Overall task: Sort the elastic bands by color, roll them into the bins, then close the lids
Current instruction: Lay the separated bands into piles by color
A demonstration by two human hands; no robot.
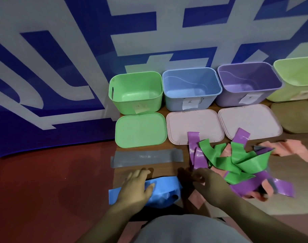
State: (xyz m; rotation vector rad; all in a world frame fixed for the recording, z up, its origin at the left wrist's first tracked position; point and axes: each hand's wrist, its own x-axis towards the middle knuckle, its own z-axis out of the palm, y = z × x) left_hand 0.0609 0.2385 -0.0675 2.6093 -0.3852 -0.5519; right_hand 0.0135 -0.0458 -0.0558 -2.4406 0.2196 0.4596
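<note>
Along the back of the brown wooden worktop point(163, 171) stood four open plastic bins, the green bin point(125, 104), pale blue bin point(174, 102), purple bin point(227, 99) and yellow-green bin point(290, 92), none showing a band inside, as far as could be seen. Their lids lay flat in front: a green lid point(141, 130), two pink lids point(193, 127) and a tan lid point(295, 116). Sorting looked barely begun. One flat grey elastic band point(146, 157) lay apart, and a blue elastic band point(167, 186) lay under the left hand point(135, 186), whose straight fingers pressed it down. The tangled heap of green, purple and pink bands point(220, 162) waited at the right. The right hand point(207, 183) reached to that heap's near edge; blur hid whether it pinched anything. Rolling, binning and closing were all judged yet to do. Beyond the worktop ran a red floor point(44, 181) and a blue banner with large white characters point(44, 67)
</note>
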